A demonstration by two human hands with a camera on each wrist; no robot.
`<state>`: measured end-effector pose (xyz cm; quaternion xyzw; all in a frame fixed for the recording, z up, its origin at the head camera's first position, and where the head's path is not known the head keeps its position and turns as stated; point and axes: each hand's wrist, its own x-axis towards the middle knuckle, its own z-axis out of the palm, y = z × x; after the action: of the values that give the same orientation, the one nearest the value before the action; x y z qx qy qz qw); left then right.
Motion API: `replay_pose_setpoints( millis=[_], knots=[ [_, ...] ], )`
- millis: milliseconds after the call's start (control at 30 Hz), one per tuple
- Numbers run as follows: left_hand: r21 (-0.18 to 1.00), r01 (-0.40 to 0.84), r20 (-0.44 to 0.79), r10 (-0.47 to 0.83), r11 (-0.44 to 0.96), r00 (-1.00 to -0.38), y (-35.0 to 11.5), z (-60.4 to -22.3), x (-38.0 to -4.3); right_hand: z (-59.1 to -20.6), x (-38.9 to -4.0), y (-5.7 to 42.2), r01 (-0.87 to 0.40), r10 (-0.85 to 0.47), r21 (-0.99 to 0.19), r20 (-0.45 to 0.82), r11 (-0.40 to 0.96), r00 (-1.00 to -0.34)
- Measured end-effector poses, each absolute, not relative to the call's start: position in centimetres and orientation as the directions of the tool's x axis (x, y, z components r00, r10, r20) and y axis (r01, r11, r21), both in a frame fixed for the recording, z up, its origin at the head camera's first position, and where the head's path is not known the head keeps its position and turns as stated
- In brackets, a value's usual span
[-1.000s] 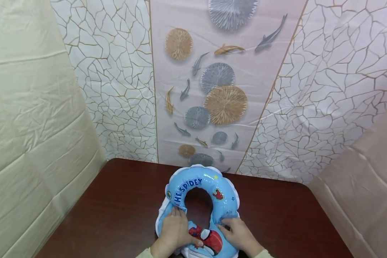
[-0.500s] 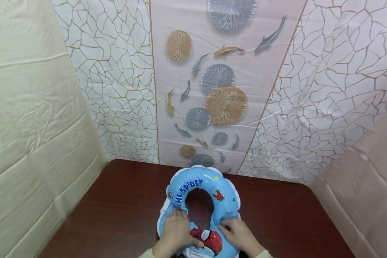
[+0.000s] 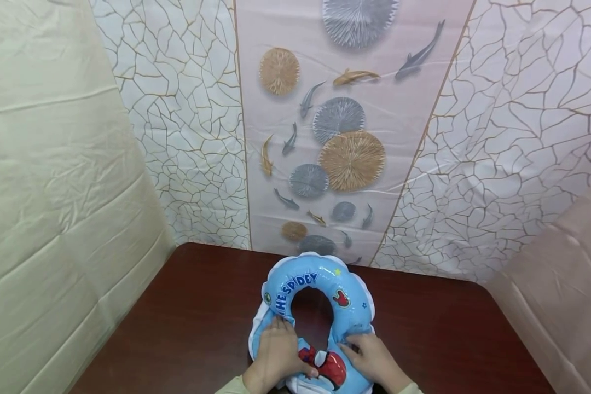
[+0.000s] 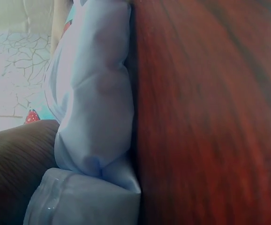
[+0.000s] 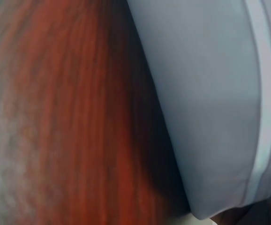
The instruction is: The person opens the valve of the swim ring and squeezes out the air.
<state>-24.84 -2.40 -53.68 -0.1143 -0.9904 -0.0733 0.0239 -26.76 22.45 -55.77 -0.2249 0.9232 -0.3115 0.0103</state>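
A light blue inflatable swim ring (image 3: 305, 268) lies on the table, with a white scalloped edge, "THE SPIDEY" lettering and a red cartoon figure. Its near part looks soft and wrinkled. My left hand (image 3: 278, 350) presses flat on the ring's left side, fingers pointing away and thumb spread toward the red figure. On the right side, my right hand (image 3: 374, 358) has bent fingers and thumb gripping the ring's surface beside a small clear patch. The left wrist view shows the ring's creased white underside (image 4: 95, 98); a smooth greyish-white side (image 5: 210, 103) fills much of the right wrist view.
The dark red-brown wooden table (image 3: 177, 317) extends on both sides of the ring. Behind it hangs a patterned cloth (image 3: 300, 148) with printed fish and round shapes. Cream padded panels (image 3: 79, 246) stand at the left and right.
The head view has shifted slightly, so the scene sits a little further right in it. Both hands keep their places on the ring.
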Motion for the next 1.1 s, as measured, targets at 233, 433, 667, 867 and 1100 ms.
replay_pose_setpoints(
  millis=[233,433,667,867,1100],
  knots=[
    [0.143,0.221,0.021,0.22,0.965,-0.975,-2.14,-53.28,-24.99,-55.57,-26.77,22.43,-0.4,-0.423,-0.578,0.102,0.712,-0.9],
    [0.099,0.226,0.013,0.226,0.969,-0.974,-2.01,-52.89,-24.87,-55.54,-26.68,22.32,-0.399,-0.432,-0.582,0.089,0.709,-0.898],
    [0.071,0.255,0.004,0.255,0.964,-0.967,-2.01,-52.73,-25.07,-55.46,-26.62,22.25,-0.416,-0.428,-0.559,0.118,0.717,-0.896],
    [0.065,0.269,0.028,0.267,0.961,-0.963,-2.08,-52.87,-25.25,-55.48,-26.62,22.24,-0.433,-0.432,-0.543,0.138,0.719,-0.891],
    [0.105,0.24,0.012,0.24,0.965,-0.971,-2.04,-53.58,-25.45,-55.84,-26.66,22.32,-0.43,-0.429,-0.541,0.136,0.723,-0.893]
  ],
)
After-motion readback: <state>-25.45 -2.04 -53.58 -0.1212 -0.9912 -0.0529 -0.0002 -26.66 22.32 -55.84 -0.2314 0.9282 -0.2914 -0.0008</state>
